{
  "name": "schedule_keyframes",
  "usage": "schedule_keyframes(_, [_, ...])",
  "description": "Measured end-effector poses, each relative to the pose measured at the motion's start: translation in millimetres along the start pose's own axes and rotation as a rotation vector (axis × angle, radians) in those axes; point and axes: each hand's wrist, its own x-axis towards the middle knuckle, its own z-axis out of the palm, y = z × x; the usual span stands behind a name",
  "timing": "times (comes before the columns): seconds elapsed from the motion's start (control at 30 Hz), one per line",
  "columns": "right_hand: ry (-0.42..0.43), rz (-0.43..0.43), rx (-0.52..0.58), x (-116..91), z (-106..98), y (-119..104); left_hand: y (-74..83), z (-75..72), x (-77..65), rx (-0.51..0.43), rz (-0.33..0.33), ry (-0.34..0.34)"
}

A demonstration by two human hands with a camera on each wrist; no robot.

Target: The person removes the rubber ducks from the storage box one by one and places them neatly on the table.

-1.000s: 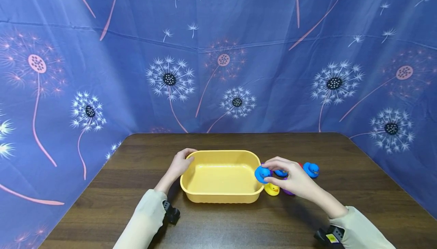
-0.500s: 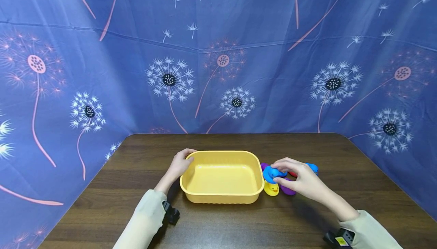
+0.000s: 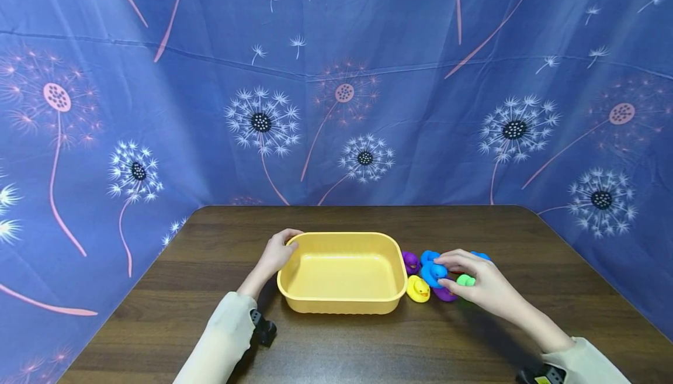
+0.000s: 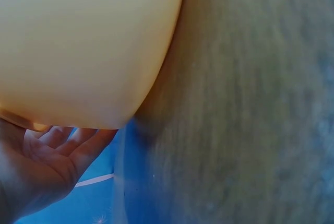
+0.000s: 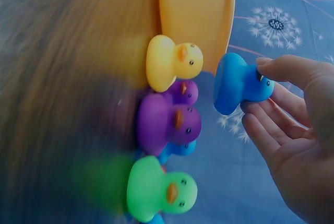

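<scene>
In the head view, a yellow plastic basin stands mid-table. My left hand grips its left rim, thumb over the inside and fingers behind; the left wrist view has the fingers against the wall. A blue rubber duck is pinched between the thumb and fingers of my right hand, raised over other ducks right of the basin. The right wrist view gives this blue duck apart from a yellow duck, a purple duck and a green duck on the table.
Beside the basin's right wall sit the yellow duck and a purple duck. Another blue duck is behind the held one. A further blue duck is partly hidden by my right hand. A blue dandelion-print cloth hangs behind the table.
My right hand has moved rightward with the blue duck, from the basin's right rim to over the other ducks. The green duck has come into sight. My left hand and the basin have stayed put.
</scene>
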Motion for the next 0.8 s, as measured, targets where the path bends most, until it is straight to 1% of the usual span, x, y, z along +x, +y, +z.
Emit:
schedule_keyframes(0.2, [0.005,0.038,-0.025,-10,-8,5,-0.6,-0.1,-0.1,0.01,0.018,0.008])
schedule_keyframes(0.37, [0.011,0.062,-0.052,-14,-13,7,-0.6,0.2,0.0,0.014,0.022,0.014])
schedule_keyframes(0.6, [0.027,0.036,-0.064,-18,-20,8,0.2,1.2,-0.7,0.026,0.013,0.011])
schedule_keyframes(0.8, [0.062,0.043,-0.101,-25,-25,14,1.1,1.3,-0.9,0.029,0.021,0.01])
